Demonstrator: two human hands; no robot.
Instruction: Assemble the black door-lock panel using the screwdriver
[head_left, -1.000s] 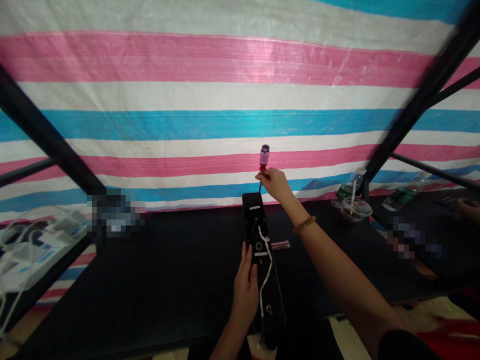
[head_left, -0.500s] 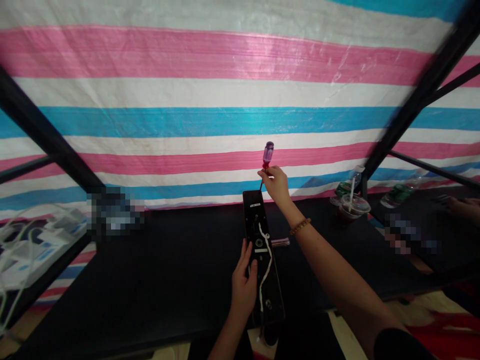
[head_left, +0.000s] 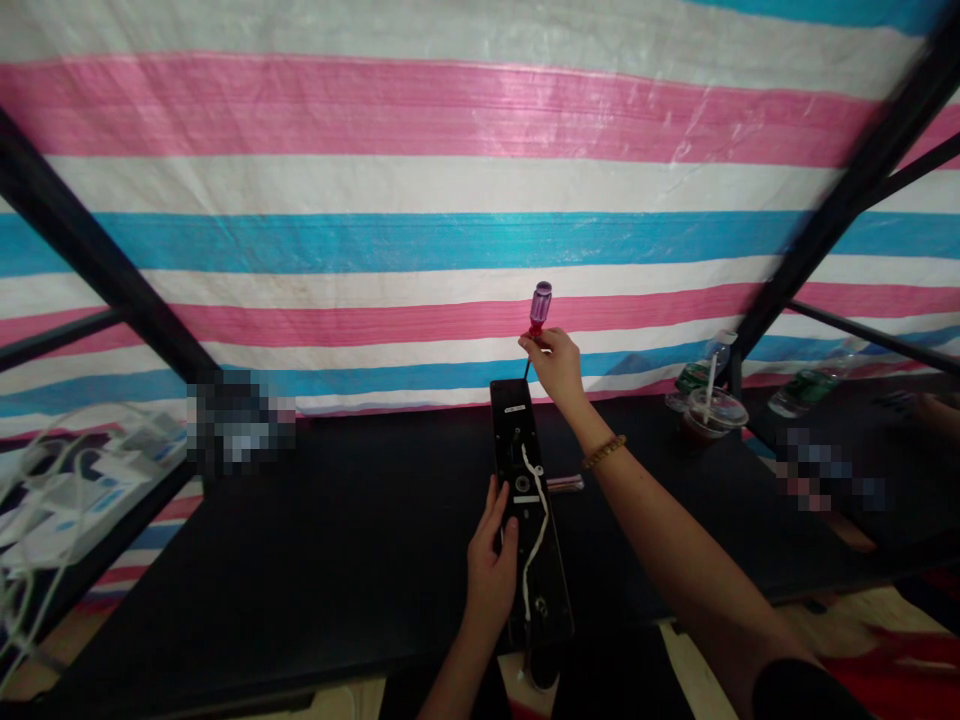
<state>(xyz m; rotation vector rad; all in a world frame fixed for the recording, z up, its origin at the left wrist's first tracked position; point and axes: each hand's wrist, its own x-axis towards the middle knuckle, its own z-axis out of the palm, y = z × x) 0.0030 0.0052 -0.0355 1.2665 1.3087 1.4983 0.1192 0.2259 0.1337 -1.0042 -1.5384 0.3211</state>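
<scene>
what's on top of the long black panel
A white cable runs along the panel, with pale labels near it. The left hand covers part of the left edge; what's beneath can't be seen.

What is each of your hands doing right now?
Left hand: open, against the long black panel.
Right hand: closed on the purple-handled screwdriver.

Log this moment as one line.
right hand: holds screwdriver at panel's far end | left hand: on black panel | white cable: along panel
</scene>
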